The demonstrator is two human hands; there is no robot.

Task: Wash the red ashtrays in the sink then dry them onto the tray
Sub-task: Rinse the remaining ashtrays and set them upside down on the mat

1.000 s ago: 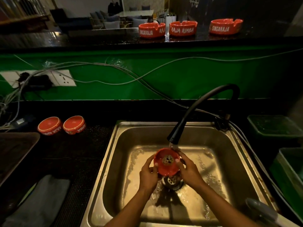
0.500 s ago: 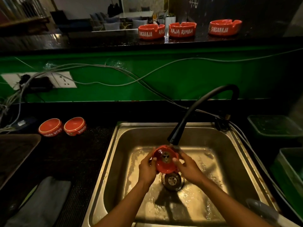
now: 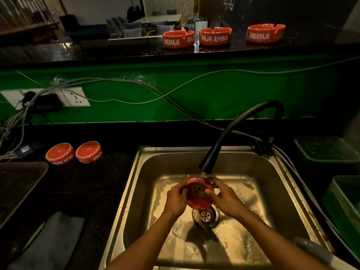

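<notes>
Over the steel sink (image 3: 136, 191), directly beneath the black tap (image 3: 209, 164) and its running water, a red ashtray (image 3: 198, 194) is held tilted above the drain (image 3: 205, 216), gripped at its left rim by the curled fingers of the left hand (image 3: 175, 199) and at its right rim by the right hand (image 3: 227, 200), whose thumb is laid inside the bowl. The rinse would probably be done best if the ashtray were turned slowly under the stream while the inside is rubbed, with the wet rim kept firmly pinched. Both forearms are extended forward, the hands facing each other.

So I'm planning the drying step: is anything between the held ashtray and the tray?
Nothing visible blocks it. From the ashtray, held by both hands, to the tray lies open counter; two ashtrays sit behind that path.
</notes>
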